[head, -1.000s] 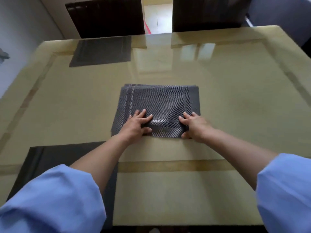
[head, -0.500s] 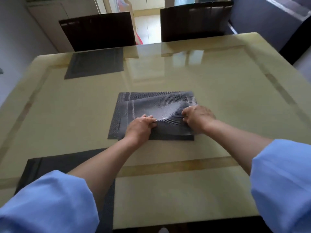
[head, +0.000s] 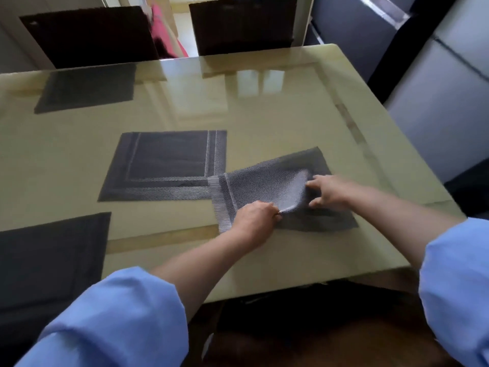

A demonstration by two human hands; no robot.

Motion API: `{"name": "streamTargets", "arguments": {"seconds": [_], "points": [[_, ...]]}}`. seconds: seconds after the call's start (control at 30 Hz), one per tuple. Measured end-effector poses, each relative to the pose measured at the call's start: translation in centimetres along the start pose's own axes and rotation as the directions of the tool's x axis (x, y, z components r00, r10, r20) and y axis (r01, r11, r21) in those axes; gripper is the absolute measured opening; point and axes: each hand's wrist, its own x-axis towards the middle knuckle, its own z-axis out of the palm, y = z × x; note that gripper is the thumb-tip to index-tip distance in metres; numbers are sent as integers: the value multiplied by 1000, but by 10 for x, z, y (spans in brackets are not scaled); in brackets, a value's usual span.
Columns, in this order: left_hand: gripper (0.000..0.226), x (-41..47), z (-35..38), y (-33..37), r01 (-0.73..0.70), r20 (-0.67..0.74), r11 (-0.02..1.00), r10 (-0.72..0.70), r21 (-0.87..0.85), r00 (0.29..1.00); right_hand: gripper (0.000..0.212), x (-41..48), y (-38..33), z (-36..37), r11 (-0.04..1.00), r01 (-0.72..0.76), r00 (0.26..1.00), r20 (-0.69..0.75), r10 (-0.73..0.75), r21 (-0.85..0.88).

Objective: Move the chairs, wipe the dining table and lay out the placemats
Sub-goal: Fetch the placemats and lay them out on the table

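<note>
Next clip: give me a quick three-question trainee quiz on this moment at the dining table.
1. How many placemats show on the table?
2. True or false: the held placemat lies fully flat.
3. Which hand pinches its near edge: A left hand, B right hand?

Key
1. Four: far-left placemat, middle placemat, near-left placemat, plus the held one.
2. False; both hands have a grip on it and it bows upward.
3. A.
</note>
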Motion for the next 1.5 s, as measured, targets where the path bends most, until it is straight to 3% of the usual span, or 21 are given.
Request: {"name": "streamTargets", "arguments": {"seconds": [0.13,0.2,0.27,0.33,0.4,0.47,0.6,0.8,0.93,1.2,1.37,1.5], "points": [[32,-5,18,23,-10,65,1000,9,15,998,82,-17,36,23,999,46,993,112,-46,3],[33,-4,18,19,17,20,1000,-17,-10,1000,85,-24,49,37,996,88,987,136,-85,-13],[52,-2,17,7,75,24,994,-77,84,997,85,-31,57,47,993,110,989,106,-106,-31],[76,-2,19,-4,162,120,976,-180,148,976,77,-35,61,51,992,111,993,49,-108,-61],[84,-2,23,-8,181,184,973,-205,141,961,54,-36,61,49,989,124,992,-17,-126,-80],[88,-4,23,-7,164,211,974,-195,154,958,38,-37,58,45,988,123,988,-82,-131,-92],[91,-13,25,1,164,211,966,-206,200,956,60,-34,53,47,990,135,988,-74,-137,-33],[91,-26,28,12,166,240,960,-220,224,946,58,-36,41,53,992,80,997,-7,-81,-97],[83,-18,17,7,171,173,970,-201,172,964,38,-26,28,34,992,69,994,-80,-77,-101],[63,-2,-44,-87,367,-110,922,-355,121,929,48,14,-52,-17,968,247,964,-110,-241,36],[60,-9,-62,-176,499,-82,855,-493,143,866,51,54,-129,-24,943,333,941,-74,-330,27],[74,-14,-69,-235,556,28,822,-563,124,826,54,87,-184,-22,926,377,925,-43,-377,8]]}}
